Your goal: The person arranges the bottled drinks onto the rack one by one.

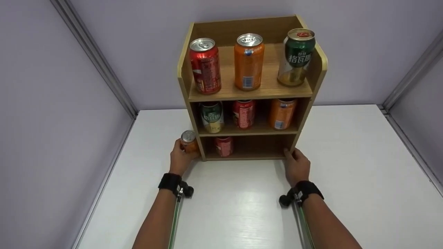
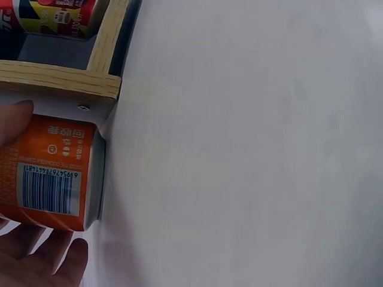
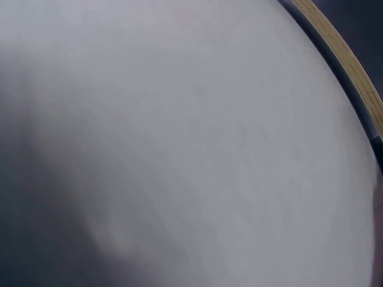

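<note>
My left hand (image 1: 181,159) grips an orange soda can (image 1: 188,141) standing just outside the lower left side of a small wooden shelf (image 1: 249,94). In the left wrist view the thumb and fingers lie on opposite sides of this can (image 2: 48,170), whose barcode shows. At the lower right corner, my right hand (image 1: 298,167) holds the front edge of the shelf's side panel, with its outer fingers partly hidden. The bottom tier holds a red can (image 1: 224,146) at its left. The right wrist view shows mostly white tabletop and a wooden edge (image 3: 344,54).
On the top tier stand a red can (image 1: 205,65), an orange can (image 1: 249,62) and a green-and-gold can (image 1: 296,57). The middle tier has a green can (image 1: 212,117), a red can (image 1: 244,114) and an orange can (image 1: 282,114). Pale walls (image 1: 131,45) enclose the white table (image 1: 235,207).
</note>
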`<state>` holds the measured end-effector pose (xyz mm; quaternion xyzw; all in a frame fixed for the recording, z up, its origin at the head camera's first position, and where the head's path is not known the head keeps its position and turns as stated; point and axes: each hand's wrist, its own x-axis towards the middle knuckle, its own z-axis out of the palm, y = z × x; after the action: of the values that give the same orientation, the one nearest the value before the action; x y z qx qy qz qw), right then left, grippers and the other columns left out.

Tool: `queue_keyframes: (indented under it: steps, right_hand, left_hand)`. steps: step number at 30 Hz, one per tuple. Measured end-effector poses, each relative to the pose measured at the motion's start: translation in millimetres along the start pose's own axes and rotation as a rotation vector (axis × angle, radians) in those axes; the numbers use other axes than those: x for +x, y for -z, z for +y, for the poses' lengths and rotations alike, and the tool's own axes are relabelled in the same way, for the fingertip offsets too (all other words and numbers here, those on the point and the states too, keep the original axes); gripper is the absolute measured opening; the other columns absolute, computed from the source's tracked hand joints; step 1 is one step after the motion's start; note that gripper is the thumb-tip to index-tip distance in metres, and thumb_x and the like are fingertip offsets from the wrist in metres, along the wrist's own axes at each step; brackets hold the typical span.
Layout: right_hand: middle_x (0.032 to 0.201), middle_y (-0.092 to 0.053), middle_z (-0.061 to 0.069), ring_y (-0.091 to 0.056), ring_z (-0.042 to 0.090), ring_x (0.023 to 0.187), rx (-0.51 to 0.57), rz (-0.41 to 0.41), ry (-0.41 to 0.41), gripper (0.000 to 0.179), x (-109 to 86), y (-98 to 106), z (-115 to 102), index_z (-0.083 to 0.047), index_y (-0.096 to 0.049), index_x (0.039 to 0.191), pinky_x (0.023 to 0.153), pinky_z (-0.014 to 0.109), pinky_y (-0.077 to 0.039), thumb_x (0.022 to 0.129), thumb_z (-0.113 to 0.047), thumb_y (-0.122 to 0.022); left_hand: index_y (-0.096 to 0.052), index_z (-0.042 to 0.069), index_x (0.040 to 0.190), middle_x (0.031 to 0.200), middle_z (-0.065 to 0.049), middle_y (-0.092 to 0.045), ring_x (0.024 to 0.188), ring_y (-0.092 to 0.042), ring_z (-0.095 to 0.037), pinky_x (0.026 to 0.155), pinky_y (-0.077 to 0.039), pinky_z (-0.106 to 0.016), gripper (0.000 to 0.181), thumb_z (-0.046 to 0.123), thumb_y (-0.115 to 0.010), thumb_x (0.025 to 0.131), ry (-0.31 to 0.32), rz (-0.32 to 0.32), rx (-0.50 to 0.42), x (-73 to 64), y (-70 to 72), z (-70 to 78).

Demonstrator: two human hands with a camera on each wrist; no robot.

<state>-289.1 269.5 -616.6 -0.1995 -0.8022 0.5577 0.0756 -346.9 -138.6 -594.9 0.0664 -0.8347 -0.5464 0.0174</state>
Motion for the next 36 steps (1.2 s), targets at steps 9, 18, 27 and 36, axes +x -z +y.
queue_keyframes:
  steps: [9, 18, 27, 36]
  right_hand:
    - [0.147, -0.065, 0.01, -0.059, 0.029, 0.139, 0.011, 0.0, -0.008, 0.062, 0.1, -1, -1, -0.018, -0.057, 0.152, 0.112, 0.045, -0.046, 0.105, -0.058, -0.052]
    - [0.134, -0.072, 0.008, -0.063, 0.026, 0.117, 0.001, 0.022, 0.01, 0.055, 1.4, -1, -1, -0.019, -0.065, 0.143, 0.095, 0.037, -0.047, 0.104, -0.057, -0.054]
    - [0.138, -0.07, 0.008, -0.064, 0.025, 0.122, -0.006, 0.007, -0.008, 0.057, 1.9, -1, 0, -0.019, -0.062, 0.146, 0.097, 0.038, -0.048, 0.105, -0.057, -0.053]
    - [0.144, -0.068, 0.009, -0.062, 0.028, 0.132, -0.032, -0.005, 0.023, 0.062, 0.9, 1, -1, -0.019, -0.06, 0.149, 0.105, 0.043, -0.048, 0.105, -0.062, -0.05]
  left_hand:
    - [-0.04, 0.002, 0.153, 0.151, -0.021, -0.056, 0.142, -0.054, -0.038, 0.118, -0.045, -0.051, 0.086, 0.005, -0.085, 0.08, -0.002, 0.024, -0.025, -6.4, -1.0, 3.5]
    - [-0.043, 0.005, 0.151, 0.151, -0.019, -0.057, 0.143, -0.053, -0.037, 0.119, -0.045, -0.051, 0.085, 0.012, -0.089, 0.08, -0.019, 0.042, -0.048, -23.1, 2.9, 2.8]
    - [-0.044, 0.006, 0.151, 0.153, -0.018, -0.055, 0.146, -0.051, -0.038, 0.121, -0.042, -0.054, 0.084, 0.015, -0.089, 0.08, -0.014, 0.056, -0.07, -41.7, 12.7, 0.9]
    - [-0.048, 0.006, 0.149, 0.149, -0.019, -0.06, 0.142, -0.055, -0.038, 0.119, -0.044, -0.054, 0.082, 0.017, -0.09, 0.079, -0.049, 0.103, -0.051, -60.4, 24.5, 6.3]
